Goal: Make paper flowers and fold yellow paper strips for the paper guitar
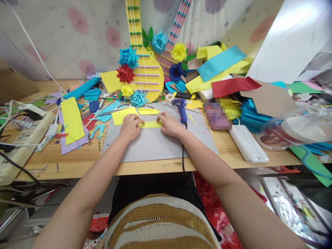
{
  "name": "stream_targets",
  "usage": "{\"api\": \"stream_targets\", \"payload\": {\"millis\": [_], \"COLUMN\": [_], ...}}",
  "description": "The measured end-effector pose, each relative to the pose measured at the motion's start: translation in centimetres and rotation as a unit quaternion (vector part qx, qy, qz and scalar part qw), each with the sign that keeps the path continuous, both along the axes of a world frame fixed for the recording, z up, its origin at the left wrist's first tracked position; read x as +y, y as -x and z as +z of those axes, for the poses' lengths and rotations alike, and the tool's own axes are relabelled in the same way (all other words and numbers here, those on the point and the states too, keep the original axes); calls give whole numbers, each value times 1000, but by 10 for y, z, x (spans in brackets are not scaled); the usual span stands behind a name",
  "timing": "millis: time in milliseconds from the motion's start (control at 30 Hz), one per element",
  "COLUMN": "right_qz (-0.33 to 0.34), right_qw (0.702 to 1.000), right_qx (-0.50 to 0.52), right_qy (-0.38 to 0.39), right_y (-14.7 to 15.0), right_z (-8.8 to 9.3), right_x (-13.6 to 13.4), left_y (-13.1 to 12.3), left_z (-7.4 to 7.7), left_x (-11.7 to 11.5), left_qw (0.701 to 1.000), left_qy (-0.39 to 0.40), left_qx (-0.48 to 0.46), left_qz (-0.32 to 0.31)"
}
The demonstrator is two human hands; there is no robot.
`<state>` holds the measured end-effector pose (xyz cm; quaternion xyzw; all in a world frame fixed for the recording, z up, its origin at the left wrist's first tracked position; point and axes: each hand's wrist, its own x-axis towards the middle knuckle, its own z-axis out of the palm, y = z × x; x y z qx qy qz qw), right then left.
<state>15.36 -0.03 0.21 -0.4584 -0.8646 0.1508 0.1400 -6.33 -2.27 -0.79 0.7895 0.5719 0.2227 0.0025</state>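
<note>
A narrow yellow paper strip stretches between my two hands, low over the grey cutting mat. My left hand has its fingertips closed on the strip's left end. The strip's right end is under the bent fingers of my right hand, which grip it. Just left of my left hand lies a wider yellow paper piece, with the scissors partly behind it. Thin yellow folded pieces rest beyond the strip. Close to my right hand stands a blue glue gun, its cord running off the table's front edge.
Behind the mat leans a yellow paper guitar with paper flowers; a pink one is beside it. Paper sheets pile up at the right, near a white power strip. Scraps and a yellow sheet cover the left.
</note>
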Motion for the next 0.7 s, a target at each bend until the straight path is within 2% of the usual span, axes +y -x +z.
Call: {"api": "stream_targets", "payload": {"millis": [133, 300, 500, 700], "right_qz": [-34, -112, -95, -40], "right_qw": [999, 993, 993, 998], "right_qx": [2, -7, -47, 52], "right_qy": [3, -26, -55, 11], "right_y": [6, 18, 22, 2], "right_z": [3, 2, 1, -5], "right_x": [-2, -7, -10, 0], "left_y": [-16, -24, -22, -17], "left_z": [4, 6, 6, 6], "left_x": [-1, -1, -4, -6], "left_qw": [999, 998, 997, 998], "left_qy": [-23, 1, 24, 0], "left_qx": [31, 46, 46, 48], "left_qz": [17, 34, 50, 45]}}
